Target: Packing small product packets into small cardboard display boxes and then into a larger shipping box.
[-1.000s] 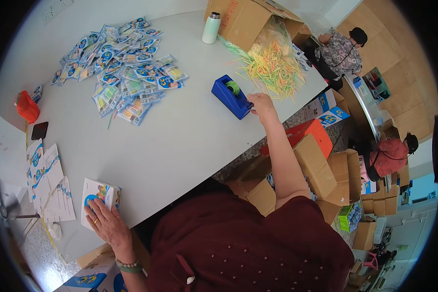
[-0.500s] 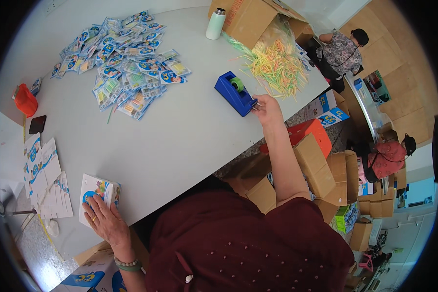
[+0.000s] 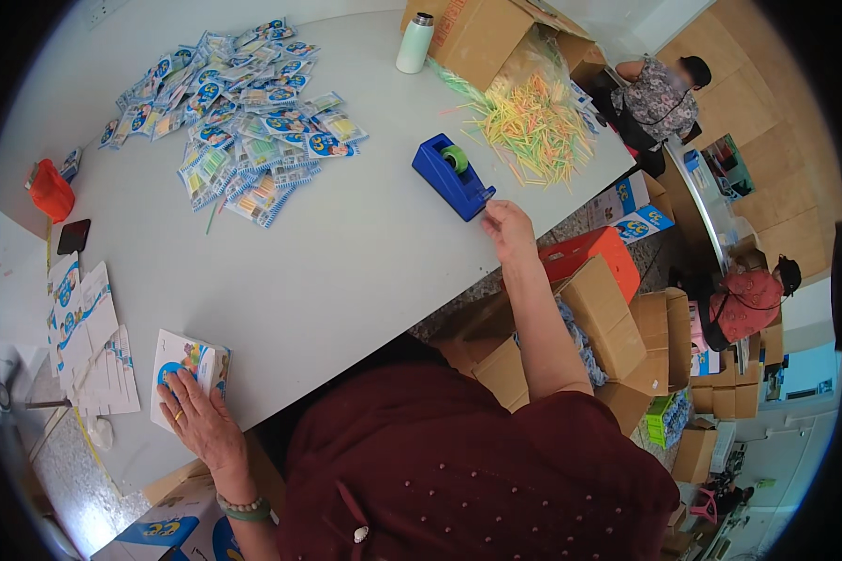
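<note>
My left hand [image 3: 199, 421] lies flat with its fingers stretched over a small white printed box [image 3: 169, 356] near the table's front left edge. Out to the right, my right hand [image 3: 511, 231] is closed in a pinch just off the cutting end of a blue tape dispenser [image 3: 451, 179]. A strip of tape at those fingertips hardly shows. The dispenser carries a green-looking roll [image 3: 455, 159] and stands on the table by itself.
Small printed packets [image 3: 243, 112] lie heaped at the back left. Thin coloured sticks [image 3: 533, 126] spill from a carton [image 3: 477, 42] beside a pale green flask [image 3: 414, 45]. Flat box blanks [image 3: 89, 341] and a phone [image 3: 73, 237] lie left. Opened cartons [image 3: 608, 318] stand right; people work beyond.
My right hand has drawn back a little from the dispenser's cutting end, toward me. My left hand stays on the small box, almost unmoved.
</note>
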`<state>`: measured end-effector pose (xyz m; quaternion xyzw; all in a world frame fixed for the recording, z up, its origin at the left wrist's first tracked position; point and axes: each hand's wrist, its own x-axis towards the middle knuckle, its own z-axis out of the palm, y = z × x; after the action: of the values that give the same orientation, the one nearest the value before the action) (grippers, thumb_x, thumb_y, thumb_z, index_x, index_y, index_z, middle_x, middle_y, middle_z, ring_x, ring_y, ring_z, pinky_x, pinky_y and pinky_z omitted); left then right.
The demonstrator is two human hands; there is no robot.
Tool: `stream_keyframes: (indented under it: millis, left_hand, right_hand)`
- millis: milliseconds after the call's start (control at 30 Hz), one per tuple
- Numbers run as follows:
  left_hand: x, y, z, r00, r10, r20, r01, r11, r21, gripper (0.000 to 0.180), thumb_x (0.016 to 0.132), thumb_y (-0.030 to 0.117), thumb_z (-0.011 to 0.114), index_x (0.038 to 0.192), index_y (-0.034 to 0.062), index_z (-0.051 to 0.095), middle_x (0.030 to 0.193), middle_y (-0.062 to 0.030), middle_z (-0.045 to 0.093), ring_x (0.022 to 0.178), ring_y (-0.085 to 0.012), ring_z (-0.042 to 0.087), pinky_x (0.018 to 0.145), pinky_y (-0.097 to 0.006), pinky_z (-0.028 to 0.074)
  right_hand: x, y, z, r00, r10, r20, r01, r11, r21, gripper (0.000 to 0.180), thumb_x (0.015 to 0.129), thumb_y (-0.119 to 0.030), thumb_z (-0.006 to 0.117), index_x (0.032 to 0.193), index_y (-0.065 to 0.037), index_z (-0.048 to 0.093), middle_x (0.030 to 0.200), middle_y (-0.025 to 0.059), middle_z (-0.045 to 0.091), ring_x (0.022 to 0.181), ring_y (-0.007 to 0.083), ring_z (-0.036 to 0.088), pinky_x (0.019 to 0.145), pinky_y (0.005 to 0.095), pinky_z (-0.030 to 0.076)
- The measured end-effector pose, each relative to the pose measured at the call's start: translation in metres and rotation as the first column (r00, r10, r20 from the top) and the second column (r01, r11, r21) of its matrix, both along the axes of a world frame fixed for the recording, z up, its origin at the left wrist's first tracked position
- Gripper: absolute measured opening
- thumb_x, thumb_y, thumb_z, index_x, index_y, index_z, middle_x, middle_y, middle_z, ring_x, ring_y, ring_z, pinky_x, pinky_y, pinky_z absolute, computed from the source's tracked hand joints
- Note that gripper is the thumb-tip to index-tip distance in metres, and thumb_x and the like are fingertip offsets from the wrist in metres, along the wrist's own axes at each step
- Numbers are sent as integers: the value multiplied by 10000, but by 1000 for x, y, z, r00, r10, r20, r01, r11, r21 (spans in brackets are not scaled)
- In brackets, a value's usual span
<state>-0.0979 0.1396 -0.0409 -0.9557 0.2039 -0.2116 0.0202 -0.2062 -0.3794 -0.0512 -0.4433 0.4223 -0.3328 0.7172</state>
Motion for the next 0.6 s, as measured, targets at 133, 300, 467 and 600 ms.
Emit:
stream_keyframes:
  millis: [133, 300, 467, 600]
  left_hand:
    - [0, 7, 13, 995, -23, -92, 20, 999, -35, 513, 903, 164, 586, 1365, 11, 420, 1430, -156, 416, 1344, -362, 353, 1099, -479, 286]
    - [-4, 40, -3, 968, -207, 144, 238, 935, -262, 492, 808, 106, 703, 1245, -30, 521, 1259, -198, 557, 1212, -415, 489, 1031, -493, 381]
    - [4, -5, 6, 978, -127, 166, 168, 952, -256, 461, 787, 167, 720, 1169, -37, 561, 1166, -187, 590, 1141, -435, 530, 998, -515, 399]
    - [1, -21, 5, 977, 5, 212, 46, 971, -235, 400, 780, 204, 709, 1089, -31, 611, 1138, -161, 608, 1146, -414, 529, 961, -488, 407]
  right_hand:
    - [-1, -8, 2, 982, 147, -119, -149, 989, -11, 87, 830, -98, 646, 871, -34, 605, 856, 63, 632, 822, 204, 602, 798, 325, 482]
    - [5, -19, -16, 917, 334, -218, -370, 916, -153, 183, 791, -108, 673, 875, 38, 602, 845, 108, 630, 769, 223, 622, 715, 338, 528]
    - [-17, 31, 12, 937, 256, -237, -297, 942, -155, 105, 832, -94, 630, 871, -2, 599, 874, 61, 616, 845, 149, 585, 793, 268, 470]
    - [39, 156, 28, 682, 654, -326, -729, 639, -244, 37, 796, -78, 579, 775, -47, 574, 786, -7, 541, 750, 95, 502, 684, 223, 401]
